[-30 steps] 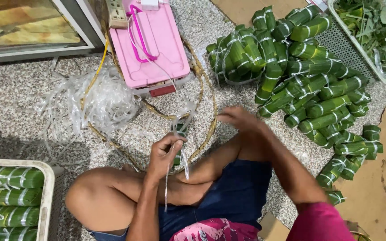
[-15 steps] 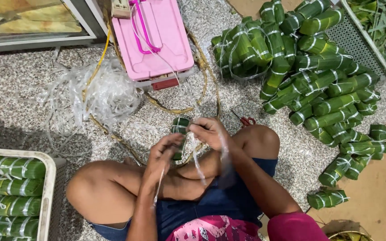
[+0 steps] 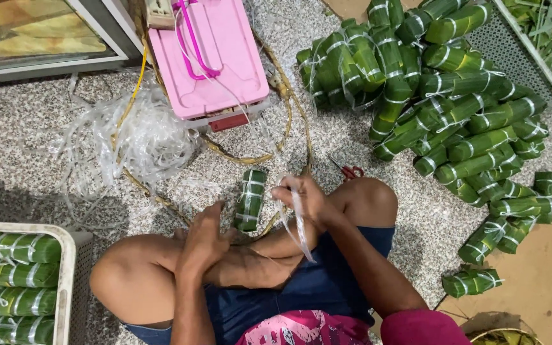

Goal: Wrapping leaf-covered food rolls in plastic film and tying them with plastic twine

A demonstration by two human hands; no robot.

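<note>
Hands are working low in the middle of the head view, above the person's crossed bare legs. One leaf-wrapped roll, green and bound with pale bands, is standing nearly upright on the speckled floor between the two hands. The left hand is resting palm down with its fingers spread and loose, its fingertips just beside the base of the roll; whether they are touching it cannot be told. The right hand is sitting to the right of the roll, fingers pinched shut on a strip of clear plastic string that is trailing down over the knee. The two hands are apart, with the roll between them.

One pink plastic case is lying beyond the roll, and one loose heap of white plastic strips is spreading to its left. One pair of red-handled scissors is lying just beyond the right knee. A large pile of tied green rolls, too many and too overlapped to count, is filling the upper right, with a few strays lying nearer. One white crate at the lower left is holding four visible rows of the same rolls.
</note>
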